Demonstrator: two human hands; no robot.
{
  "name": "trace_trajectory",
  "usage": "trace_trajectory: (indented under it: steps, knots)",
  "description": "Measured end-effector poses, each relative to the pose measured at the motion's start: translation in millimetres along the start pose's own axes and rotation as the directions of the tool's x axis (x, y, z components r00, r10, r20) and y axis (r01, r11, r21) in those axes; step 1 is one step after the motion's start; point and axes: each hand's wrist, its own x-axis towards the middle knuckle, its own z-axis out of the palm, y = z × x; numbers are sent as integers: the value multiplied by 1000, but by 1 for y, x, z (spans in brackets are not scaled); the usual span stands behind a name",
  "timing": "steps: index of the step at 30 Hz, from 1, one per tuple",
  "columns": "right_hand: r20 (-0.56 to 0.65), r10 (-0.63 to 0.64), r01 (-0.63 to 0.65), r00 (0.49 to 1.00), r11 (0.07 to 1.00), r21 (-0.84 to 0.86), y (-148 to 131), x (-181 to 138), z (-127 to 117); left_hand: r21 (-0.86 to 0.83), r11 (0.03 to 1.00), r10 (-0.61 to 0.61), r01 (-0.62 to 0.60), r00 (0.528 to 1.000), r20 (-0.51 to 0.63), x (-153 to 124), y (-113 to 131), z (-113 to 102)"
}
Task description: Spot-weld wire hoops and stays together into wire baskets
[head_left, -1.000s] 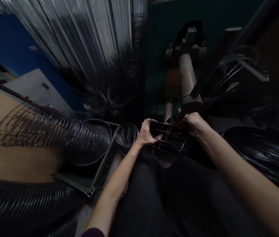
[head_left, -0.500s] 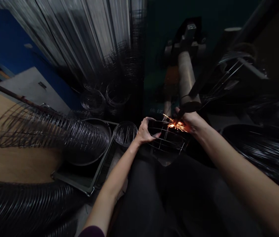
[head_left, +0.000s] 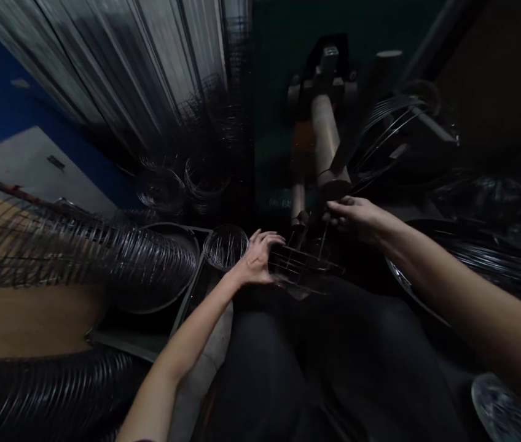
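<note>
My left hand [head_left: 257,259] curves round the near-left side of a round wire frame [head_left: 293,265], thumb below and fingers above. The frame is tilted and blurred, low in front of the machine's electrode arms. My right hand [head_left: 357,216] is pinched closed just below the end of the upper arm [head_left: 325,132]. A thin wire [head_left: 323,240] runs down from its fingertips towards the frame; whether it touches the frame I cannot tell. The lower arm [head_left: 298,202] of the welding machine ends between my two hands.
Many wire rings [head_left: 150,252] hang on a rod at left, above a dark round tub and a crate [head_left: 126,341]. A ring stack [head_left: 226,247] stands beside my left hand. More dark rings [head_left: 43,393] lie lower left. Wires fill a basin [head_left: 486,258] at right.
The sparks between the electrodes are gone. The wire frame has come down and away from the arms, tilting. My right hand has drawn back from behind the upper arm's tip, fingers pinched.
</note>
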Motion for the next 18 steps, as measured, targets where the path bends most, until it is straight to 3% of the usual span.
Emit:
trace_trajectory:
  steps: [3,6,9,11,13,15,17,18]
  knots:
    - [17,60,-59,998,998,-38,30,-43,-1,-72,991,-95,110,979,178,-22,12,-23]
    - [0,-38,38,999,977,-210,67,-89,23,-294,914,-236,278,957,170,-19,38,-29]
    - [35,-274,260,961,854,-450,96,-127,57,-605,683,-358,409,910,211,0,75,-8]
    - [216,-375,431,902,735,-524,104,-142,65,-752,467,-443,465,859,256,9,96,8]
    - [339,-424,543,840,651,-531,99,-148,52,-798,380,-506,468,827,245,11,109,14]
    - [245,-509,538,825,577,-614,86,-147,22,-782,430,-507,451,837,204,6,117,8]
    - [96,-586,447,804,490,-748,70,-142,-11,-739,516,-461,434,867,187,0,121,-6]
    - [83,-597,417,798,448,-790,62,-139,-25,-716,549,-439,432,877,193,-2,123,-15]
